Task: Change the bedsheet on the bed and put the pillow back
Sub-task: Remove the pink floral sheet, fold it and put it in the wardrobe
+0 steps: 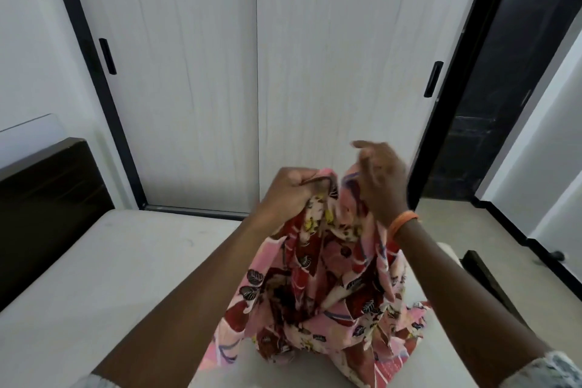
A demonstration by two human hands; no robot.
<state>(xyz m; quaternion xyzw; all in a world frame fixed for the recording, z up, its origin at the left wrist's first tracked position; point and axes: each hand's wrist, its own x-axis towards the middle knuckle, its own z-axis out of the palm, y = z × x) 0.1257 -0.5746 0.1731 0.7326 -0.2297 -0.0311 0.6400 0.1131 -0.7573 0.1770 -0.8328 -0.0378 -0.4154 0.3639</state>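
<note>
Hanging bunched above the bare mattress (104, 264), the pink and red floral bedsheet (321, 287) is being gripped at its top edge by the left hand (291, 189) in a closed fist and pinched by the right hand (382, 181), while its lower folds are resting on the bed.

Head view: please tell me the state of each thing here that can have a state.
Bedsheet: bunched, lifted, lower part resting on mattress.
Mattress: bare.
Left hand: grips the sheet's top edge.
Right hand: blurred at the sheet's top; grip unclear.
Wardrobe doors: closed.
</note>
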